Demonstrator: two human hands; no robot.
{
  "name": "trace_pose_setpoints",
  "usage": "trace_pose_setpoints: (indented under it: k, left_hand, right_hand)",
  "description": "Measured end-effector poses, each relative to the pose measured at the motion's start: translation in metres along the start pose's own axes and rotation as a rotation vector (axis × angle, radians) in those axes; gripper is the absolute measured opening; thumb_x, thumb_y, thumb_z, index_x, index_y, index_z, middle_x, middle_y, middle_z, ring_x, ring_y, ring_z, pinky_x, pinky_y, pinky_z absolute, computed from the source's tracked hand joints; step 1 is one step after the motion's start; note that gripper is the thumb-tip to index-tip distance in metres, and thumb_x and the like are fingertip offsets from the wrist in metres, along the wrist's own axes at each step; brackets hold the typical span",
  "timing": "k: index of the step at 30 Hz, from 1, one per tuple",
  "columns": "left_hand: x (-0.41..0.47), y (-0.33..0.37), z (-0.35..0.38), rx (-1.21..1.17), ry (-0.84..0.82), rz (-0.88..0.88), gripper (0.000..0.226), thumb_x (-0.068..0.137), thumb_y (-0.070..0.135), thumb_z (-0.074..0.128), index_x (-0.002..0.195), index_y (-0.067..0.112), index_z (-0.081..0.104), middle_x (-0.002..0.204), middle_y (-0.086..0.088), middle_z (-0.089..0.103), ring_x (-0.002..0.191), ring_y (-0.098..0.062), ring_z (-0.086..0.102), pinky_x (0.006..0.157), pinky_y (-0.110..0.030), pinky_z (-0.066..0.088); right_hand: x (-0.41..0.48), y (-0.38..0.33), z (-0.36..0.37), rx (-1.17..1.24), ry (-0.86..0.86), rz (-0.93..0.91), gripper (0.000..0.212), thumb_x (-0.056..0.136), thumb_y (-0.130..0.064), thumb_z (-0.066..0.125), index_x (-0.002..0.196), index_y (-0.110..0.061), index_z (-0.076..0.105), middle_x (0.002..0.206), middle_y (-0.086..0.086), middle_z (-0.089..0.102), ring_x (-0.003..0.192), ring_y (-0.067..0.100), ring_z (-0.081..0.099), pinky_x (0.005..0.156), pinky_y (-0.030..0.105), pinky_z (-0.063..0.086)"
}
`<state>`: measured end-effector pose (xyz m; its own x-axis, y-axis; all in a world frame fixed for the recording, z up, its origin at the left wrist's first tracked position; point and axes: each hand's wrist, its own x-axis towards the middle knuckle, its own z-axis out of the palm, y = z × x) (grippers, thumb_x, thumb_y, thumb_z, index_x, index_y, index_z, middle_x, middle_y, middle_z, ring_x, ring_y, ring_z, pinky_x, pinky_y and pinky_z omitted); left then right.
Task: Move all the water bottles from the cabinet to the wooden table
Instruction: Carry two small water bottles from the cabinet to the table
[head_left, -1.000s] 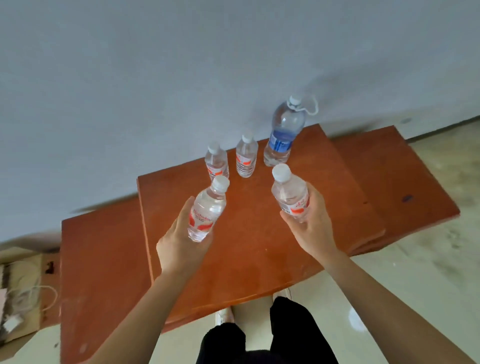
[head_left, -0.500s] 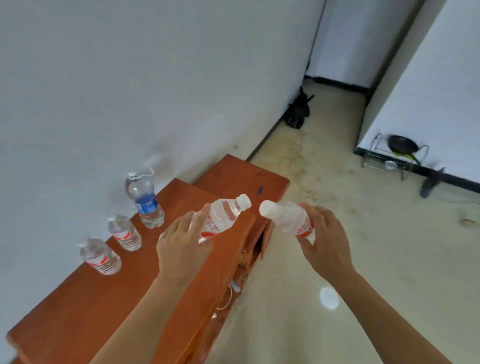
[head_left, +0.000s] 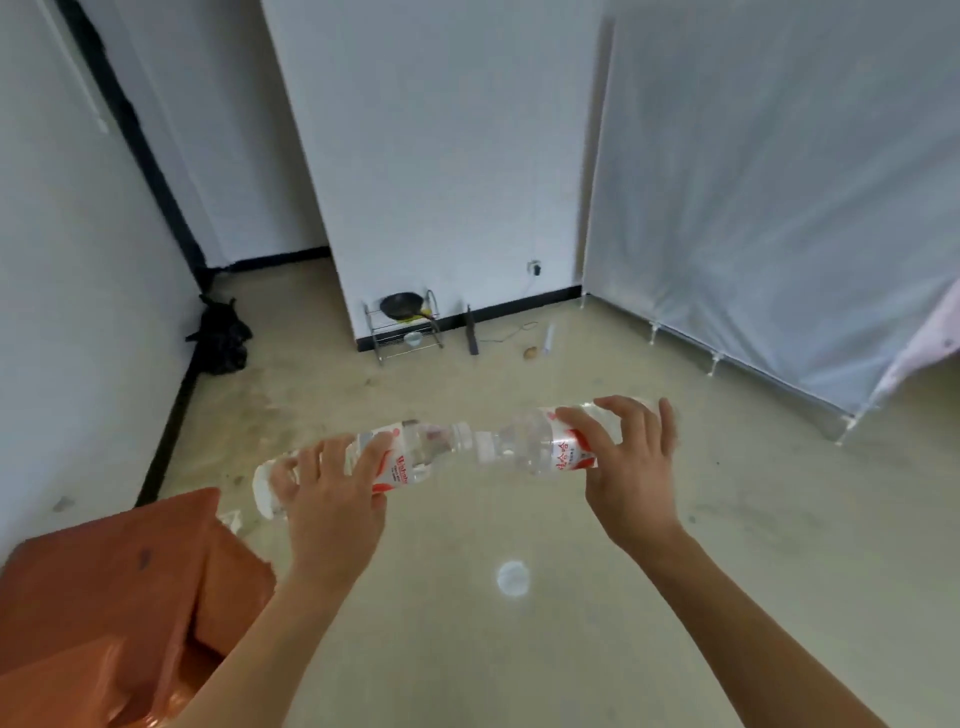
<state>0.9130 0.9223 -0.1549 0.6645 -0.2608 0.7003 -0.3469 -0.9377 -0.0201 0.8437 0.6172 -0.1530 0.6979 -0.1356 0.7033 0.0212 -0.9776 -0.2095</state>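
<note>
Your left hand (head_left: 332, 499) holds a clear plastic water bottle with a red-and-white label (head_left: 410, 460), fingers curled round its body. Your right hand (head_left: 631, 478) grips a second clear plastic bottle with a red-and-white label (head_left: 524, 447) the same way. Both bottles lie almost level in the air above the beige floor (head_left: 519, 665), neck to neck and nearly meeting between your hands. A corner of the orange-brown wooden cabinet (head_left: 104, 597) shows at lower left, beside your left forearm. A wire rack with a dark pan (head_left: 408, 325) stands by the far wall.
</note>
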Motion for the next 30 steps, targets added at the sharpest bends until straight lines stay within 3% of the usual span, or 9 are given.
trace_pose_setpoints:
  k: [8, 13, 18, 23, 30]
  left_hand:
    - [0.101, 0.254, 0.086, -0.285, -0.027, 0.385, 0.07, 0.053, 0.007, 0.088, 0.119, 0.024, 0.069, 0.107, -0.012, 0.064, 0.097, -0.036, 0.051, 0.083, -0.051, 0.034]
    - [0.147, 0.407, 0.147, -0.473, -0.064, 0.565, 0.072, 0.053, 0.009, 0.089, 0.12, 0.025, 0.068, 0.104, -0.012, 0.063, 0.093, -0.036, 0.053, 0.08, -0.048, 0.034]
    - [0.188, 0.569, 0.189, -0.675, -0.123, 0.741, 0.072, 0.055, 0.01, 0.087, 0.122, 0.025, 0.069, 0.1, -0.011, 0.062, 0.091, -0.036, 0.052, 0.079, -0.048, 0.035]
    - [0.196, 0.725, 0.186, -0.848, -0.126, 0.949, 0.068, 0.059, 0.009, 0.082, 0.123, 0.025, 0.069, 0.096, -0.01, 0.059, 0.089, -0.034, 0.052, 0.079, -0.046, 0.035]
    - [0.117, 0.922, 0.131, -1.033, -0.132, 1.297, 0.07, 0.057, 0.015, 0.089, 0.124, 0.022, 0.069, 0.096, -0.01, 0.059, 0.089, -0.033, 0.052, 0.079, -0.044, 0.033]
  right_hand:
    - [-0.044, 0.22, -0.097, -0.315, 0.128, 0.354, 0.07, 0.071, 0.011, 0.073, 0.128, -0.028, 0.067, 0.122, 0.015, 0.059, 0.119, 0.037, 0.056, 0.12, 0.065, 0.017]
    - [-0.075, 0.315, -0.128, -0.515, 0.128, 0.506, 0.079, 0.07, 0.011, 0.07, 0.134, -0.033, 0.055, 0.125, 0.015, 0.057, 0.122, 0.038, 0.055, 0.122, 0.063, 0.013]
    - [-0.09, 0.399, -0.163, -0.721, 0.106, 0.617, 0.081, 0.067, 0.008, 0.078, 0.134, -0.033, 0.054, 0.125, 0.015, 0.057, 0.122, 0.036, 0.055, 0.122, 0.063, 0.016]
    - [-0.132, 0.451, -0.219, -0.905, 0.133, 0.788, 0.087, 0.064, 0.009, 0.081, 0.133, -0.035, 0.053, 0.126, 0.014, 0.057, 0.12, 0.037, 0.055, 0.121, 0.061, 0.017]
    - [-0.234, 0.506, -0.311, -1.083, 0.241, 1.098, 0.087, 0.063, 0.011, 0.079, 0.132, -0.035, 0.055, 0.126, 0.014, 0.056, 0.123, 0.035, 0.048, 0.12, 0.065, 0.016]
